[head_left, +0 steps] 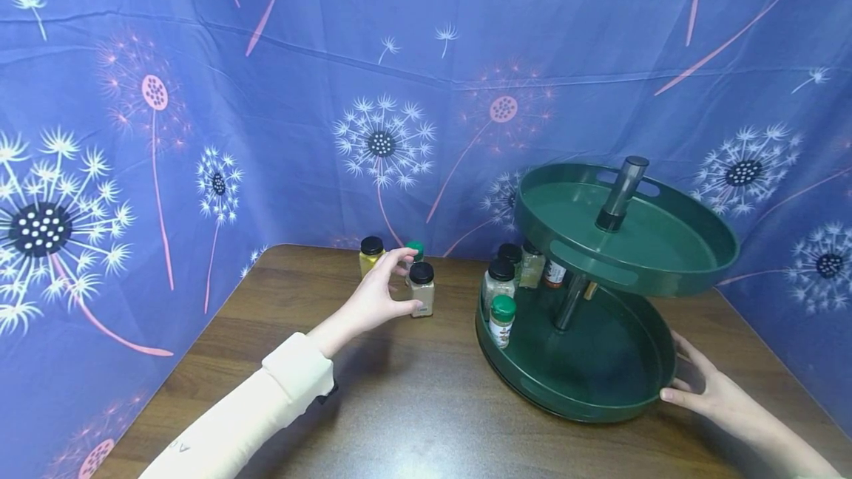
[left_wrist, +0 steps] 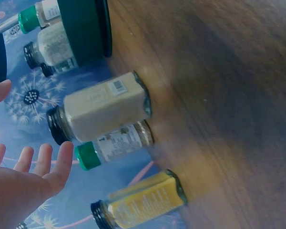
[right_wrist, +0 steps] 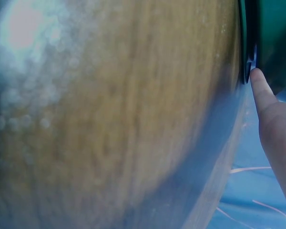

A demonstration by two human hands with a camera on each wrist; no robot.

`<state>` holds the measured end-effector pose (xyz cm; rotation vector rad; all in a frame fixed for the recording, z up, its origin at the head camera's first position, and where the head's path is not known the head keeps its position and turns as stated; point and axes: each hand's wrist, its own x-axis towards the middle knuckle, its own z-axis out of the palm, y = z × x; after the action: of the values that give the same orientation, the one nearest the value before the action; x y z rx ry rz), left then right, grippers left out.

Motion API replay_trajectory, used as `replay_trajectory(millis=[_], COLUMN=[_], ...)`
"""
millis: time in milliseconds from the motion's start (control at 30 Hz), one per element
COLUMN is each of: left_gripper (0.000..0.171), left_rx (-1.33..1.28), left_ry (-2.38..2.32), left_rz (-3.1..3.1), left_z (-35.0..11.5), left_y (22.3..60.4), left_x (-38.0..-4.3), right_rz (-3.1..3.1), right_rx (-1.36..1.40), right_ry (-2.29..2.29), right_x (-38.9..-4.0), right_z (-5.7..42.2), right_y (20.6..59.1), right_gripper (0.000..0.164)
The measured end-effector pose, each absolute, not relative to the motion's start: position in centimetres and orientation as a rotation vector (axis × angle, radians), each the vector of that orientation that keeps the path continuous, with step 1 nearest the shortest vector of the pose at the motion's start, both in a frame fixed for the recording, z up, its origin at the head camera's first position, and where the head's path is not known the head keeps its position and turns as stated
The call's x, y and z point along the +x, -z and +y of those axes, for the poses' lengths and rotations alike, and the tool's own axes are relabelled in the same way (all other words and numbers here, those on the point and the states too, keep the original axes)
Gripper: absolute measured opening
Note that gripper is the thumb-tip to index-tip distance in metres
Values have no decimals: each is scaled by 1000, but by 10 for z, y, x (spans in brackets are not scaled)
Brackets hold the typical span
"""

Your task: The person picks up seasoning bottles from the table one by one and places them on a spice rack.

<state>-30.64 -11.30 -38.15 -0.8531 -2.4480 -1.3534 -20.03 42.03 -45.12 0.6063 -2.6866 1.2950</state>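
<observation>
In the head view my left hand (head_left: pixel 381 294) reaches toward a spice bottle with a black cap and pale beige contents (head_left: pixel 422 290). Thumb and fingers are spread around the bottle, and the left wrist view shows a gap between them and it. Right behind stands a green-capped spice jar (head_left: pixel 415 250), partly hidden. A black-capped bottle of yellow spice (head_left: pixel 370 255) stands to their left. On the right, my right hand (head_left: pixel 708 386) touches the outer side of the lower tray of a green two-tier turntable (head_left: pixel 579 409), thumb near its bottom edge.
Several spice jars stand along the lower tray's left and back side, among them a green-capped jar (head_left: pixel 502 320) and a black-capped jar (head_left: pixel 499 279). The upper tray (head_left: pixel 665 242) overhangs part of the lower one. A blue dandelion-print cloth (head_left: pixel 299 131) hangs behind the wooden table (head_left: pixel 399 405).
</observation>
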Motion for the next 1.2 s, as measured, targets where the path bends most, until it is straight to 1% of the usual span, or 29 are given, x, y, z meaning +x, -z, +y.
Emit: replay_trajectory(millis=[233,300,467,533,667,900,1200], left_gripper=[83,81,83,85,86,83,79], left_rx=[-796,-766,-749,-764,-772,-746,-672], left_ry=[1436,1456,1567,1615,1610,1593,1795], left_rz=[-2458,-2474,-2491,-2498,-2542,-2536,-2500], left_z=[-121,-121,-124,-126,-125,-119,-112], left_y=[393,388,396,408,414,420,429], left_x=[-312,-307,-316,-326,-328,-335,-348], right_rz=[-2692,-2696,-2681,-2676,-2675,-2679,-2689], right_rx=[602,587,604,611,622,614,588], right_ry=[-1300,-1302,-1305,-1316,-1334,-1338,-1290], right_x=[-200,-200,-200,-200,-200,-199,-200], right_z=[422,422,422,421,421,420,420], right_y=[452,453,453,453,452,451,452], right_gripper=[88,88,88,88,88,87,88])
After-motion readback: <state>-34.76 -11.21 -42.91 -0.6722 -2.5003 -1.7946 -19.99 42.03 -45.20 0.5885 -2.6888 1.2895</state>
